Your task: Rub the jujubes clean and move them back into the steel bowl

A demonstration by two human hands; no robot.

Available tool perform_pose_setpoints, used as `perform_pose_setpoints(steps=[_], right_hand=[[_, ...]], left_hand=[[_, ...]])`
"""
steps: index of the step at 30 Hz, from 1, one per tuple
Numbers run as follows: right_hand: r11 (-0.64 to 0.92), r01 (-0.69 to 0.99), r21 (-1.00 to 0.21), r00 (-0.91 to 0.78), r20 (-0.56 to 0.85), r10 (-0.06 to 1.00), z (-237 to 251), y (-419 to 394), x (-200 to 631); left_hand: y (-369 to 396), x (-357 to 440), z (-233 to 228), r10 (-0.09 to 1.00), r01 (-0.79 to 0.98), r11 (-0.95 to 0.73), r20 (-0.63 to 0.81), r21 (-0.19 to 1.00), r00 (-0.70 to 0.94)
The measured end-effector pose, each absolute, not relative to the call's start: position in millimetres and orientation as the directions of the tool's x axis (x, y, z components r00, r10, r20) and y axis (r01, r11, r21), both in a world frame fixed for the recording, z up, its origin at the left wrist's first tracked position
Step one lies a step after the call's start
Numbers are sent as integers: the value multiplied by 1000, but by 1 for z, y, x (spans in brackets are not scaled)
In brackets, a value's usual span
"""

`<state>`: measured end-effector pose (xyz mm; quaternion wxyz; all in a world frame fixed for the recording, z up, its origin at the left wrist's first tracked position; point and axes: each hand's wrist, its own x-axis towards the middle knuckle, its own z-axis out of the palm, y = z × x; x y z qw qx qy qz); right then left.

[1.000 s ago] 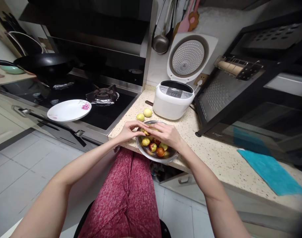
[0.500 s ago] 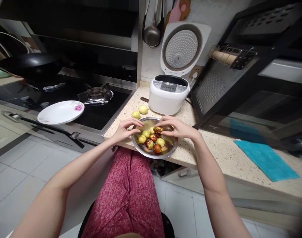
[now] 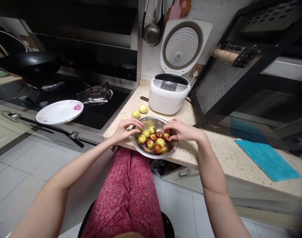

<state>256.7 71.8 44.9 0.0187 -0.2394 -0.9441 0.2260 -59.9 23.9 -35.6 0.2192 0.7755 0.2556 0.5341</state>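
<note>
A round metal bowl [image 3: 169,152] sits at the counter's front edge with several jujubes in it, some yellow-green, some reddish brown. My right hand [image 3: 182,130] reaches over the bowl's right side, its thumb and fingers bent around a brown-and-green jujube [image 3: 166,136]. My left hand [image 3: 126,128] is at the left rim, fingers curved and thumb apart, with no fruit between them. A yellow-green jujube [image 3: 160,142] and a dark brown jujube [image 3: 157,148] lie near the front of the bowl.
Two yellow-green jujubes [image 3: 143,109] lie behind the bowl. A white rice cooker [image 3: 169,99] stands with its lid up. On the left are a white plate [image 3: 59,112], a stove burner [image 3: 97,92] and a black wok [image 3: 29,64]; a teal cloth [image 3: 267,160] lies right.
My right hand has shifted slightly right, from the jujubes at the back of the bowl to one near the right side. My left hand stays at the rim.
</note>
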Motion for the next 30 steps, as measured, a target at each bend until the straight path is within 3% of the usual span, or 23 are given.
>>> perform_pose_setpoints(steps=[6,11,16,20,25,30], right_hand=[[757,536,-375,-834,-91,545,33,70,247],[757,527,-385,-838,-87,539,32,70,247],[758,470,-453,-858,-31,513,41,71,248],[775,386,-500,-861,107,497,44,73,247],[768,391,-507,-755,301,583,40,76,244],[770,379,-513,-728,347,591,35,78,236]], left_hand=[[24,-60,-36,634,167,-771,712,615,302],[23,-60,-36,639,170,-768,721,617,268],[24,-57,-35,707,179,-701,705,691,49],[30,-57,-39,769,218,-603,632,768,-100],[39,-63,-49,778,360,-570,626,738,-51],[48,-71,-60,828,439,-533,554,724,92]])
